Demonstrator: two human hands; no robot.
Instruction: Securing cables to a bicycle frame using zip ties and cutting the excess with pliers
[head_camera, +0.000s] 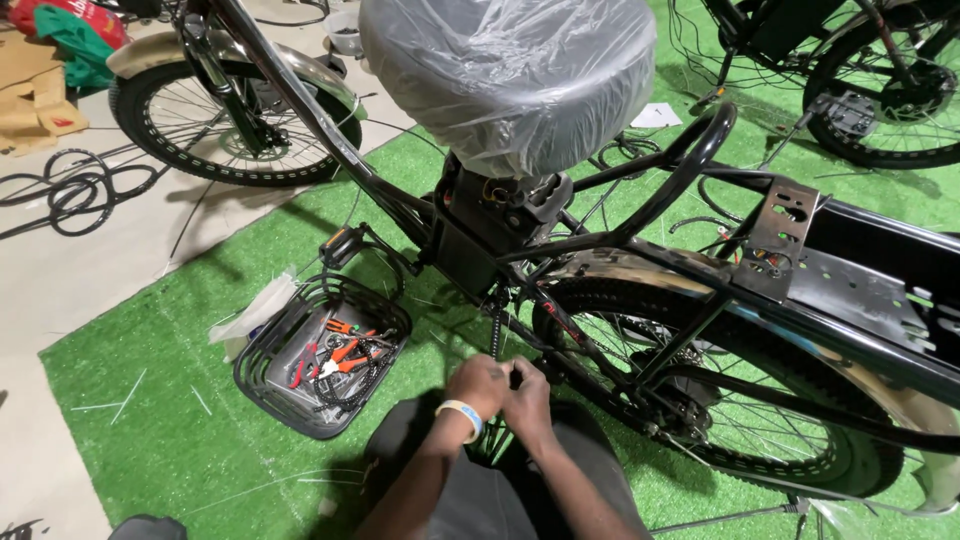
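Note:
A black bicycle frame (640, 215) stands on green artificial turf, its saddle (505, 70) wrapped in clear plastic. My left hand (476, 385), with a pale wristband, and my right hand (528, 392) are pressed together low at the frame, just in front of the rear wheel (740, 420). Their fingers are curled around something small and dark near a thin chain or spring (494, 330) hanging from the frame; what exactly they pinch is hidden by the fingers. My knees fill the bottom of the view.
A black wire basket (270, 385) left of my hands holds orange-handled pliers (345, 355) and other tools. The front wheel (230, 120) is at top left, another bicycle (880, 90) at top right. Cut cable ties litter the turf; cables lie on the bare floor.

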